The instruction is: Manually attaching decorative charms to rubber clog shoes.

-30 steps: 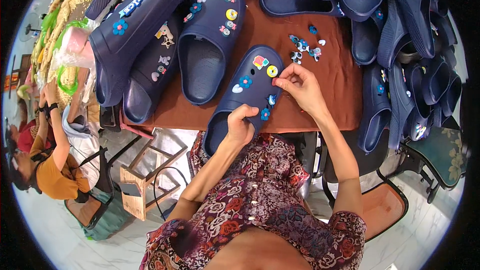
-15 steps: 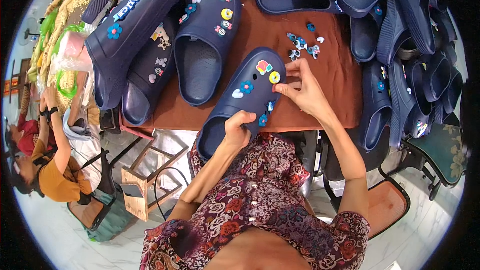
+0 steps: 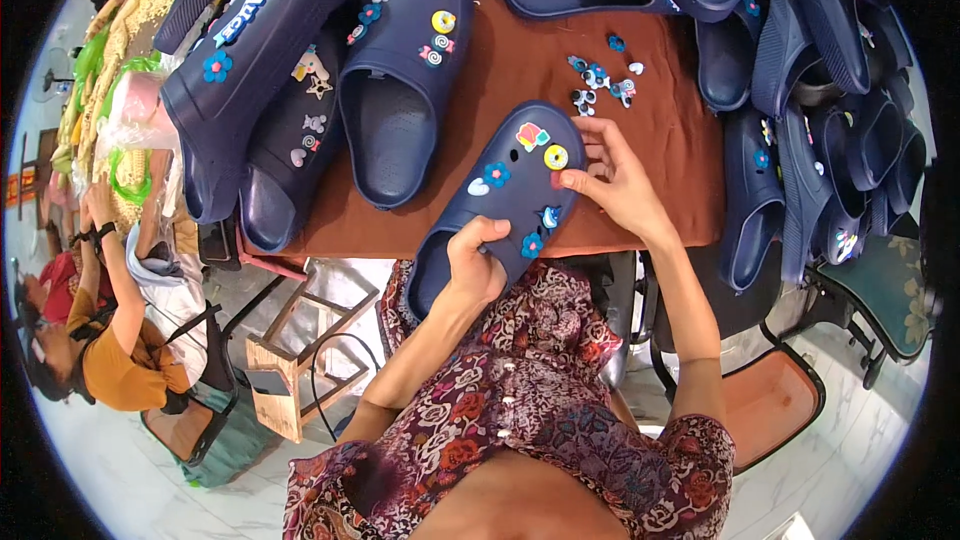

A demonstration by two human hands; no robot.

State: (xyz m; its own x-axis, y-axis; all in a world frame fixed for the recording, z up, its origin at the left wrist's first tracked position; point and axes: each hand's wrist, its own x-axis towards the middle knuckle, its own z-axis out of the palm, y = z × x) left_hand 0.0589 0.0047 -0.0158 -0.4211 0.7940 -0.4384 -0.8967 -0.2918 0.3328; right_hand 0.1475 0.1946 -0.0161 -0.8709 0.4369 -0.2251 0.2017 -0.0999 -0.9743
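A navy clog (image 3: pixel 455 210) is tilted in front of me at the table's near edge, toe pointing up and right. My left hand (image 3: pixel 477 260) is closed around its side, thumb on top. At the toe's right edge, my right hand (image 3: pixel 615 180) pinches the clog, its thumb pressed on a small reddish piece (image 3: pixel 557 179) that is mostly covered. Near it sit a yellow ring charm (image 3: pixel 556 157), a red and yellow charm (image 3: pixel 531 136), blue flower charms (image 3: pixel 496 174), a white heart (image 3: pixel 479 187) and a blue charm (image 3: pixel 549 216). An open hole (image 3: pixel 515 156) shows in the toe.
Loose charms (image 3: pixel 596 76) lie on the brown tablecloth (image 3: pixel 660 165). Decorated clogs (image 3: pixel 405 90) stand at the left, more clogs (image 3: pixel 755 150) pile up at the right. Chairs (image 3: pixel 770 405) and a wooden stool (image 3: pixel 275 390) stand below. Another person (image 3: pixel 125 365) works at the far left.
The clog and both my hands have shifted slightly right and down in view, while the table's things have shifted slightly up. My grip looks the same.
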